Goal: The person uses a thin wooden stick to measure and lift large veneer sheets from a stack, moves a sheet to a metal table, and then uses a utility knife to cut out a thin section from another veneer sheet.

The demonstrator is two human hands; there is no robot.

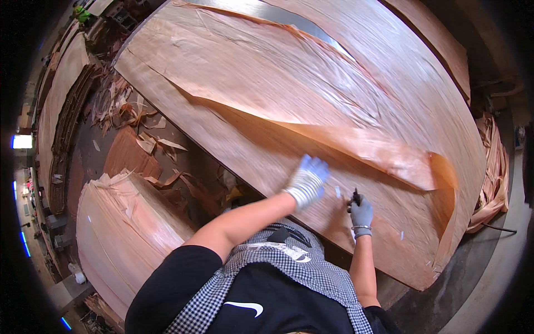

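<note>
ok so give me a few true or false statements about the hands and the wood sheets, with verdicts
1. The right hand holds a small dark tool. True.
2. The left hand is bare. False: it wears a glove with a striped cuff.
3. The person wears a checked apron. True.
4. The thin wood sheet just beyond the hands lies fully flat. False: its near edge is lifted, and it curls up at the right.
5. A pile of wood sheets stands to the person's left. True.
6. The sleeves are white. False: they are black.
</note>
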